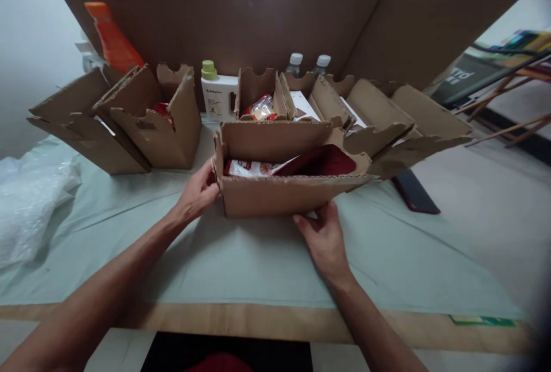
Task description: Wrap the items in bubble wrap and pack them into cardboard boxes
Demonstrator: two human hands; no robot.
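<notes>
Cardboard box (297,197) at twelve o'clock over the table (241,317), packets (322,163) inside. Left hand (198,193): grip closed on its nine-o'clock end. Right hand (326,240): grip seemingly snug under the five-o'clock edge, fingers partly hidden. Best held level, weight shared.

The left hand (200,189) grips one end of a long cardboard box (284,198), and the right hand (326,241) holds its lower edge — a dark red packet (333,159) lies inside. Behind stand more open boxes (183,139), with a white bottle (218,96) among them. An orange bottle (114,39) rises at the left — bubble wrap (32,208) lies nearby on the cloth (258,271) covering the desk (241,321).
</notes>
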